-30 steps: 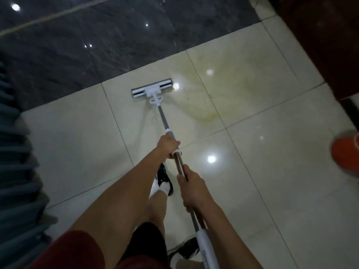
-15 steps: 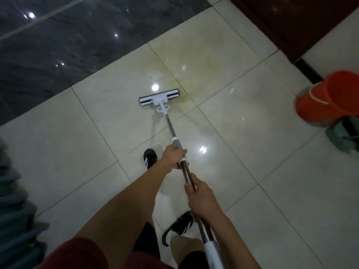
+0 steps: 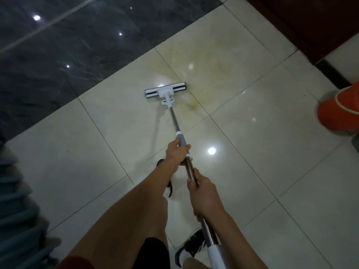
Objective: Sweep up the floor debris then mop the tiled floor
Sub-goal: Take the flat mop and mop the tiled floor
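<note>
Head view: no writing is legible. Left hand (image 3: 177, 152) grips the flat mop's (image 3: 165, 91) grey sleeve, right hand (image 3: 204, 195) curls round its pole lower down (both arms outstretched); mop head lies on cream tile (image 3: 116, 117) beside a yellowish stain (image 3: 211, 74).

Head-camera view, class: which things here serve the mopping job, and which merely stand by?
In use:
white flat-headed mop
left hand and right hand, gripping its metal pole
yellowish stain on the cream floor tiles

Standing by:
orange plastic bucket
dark marble floor strip
dark wooden furniture
</note>
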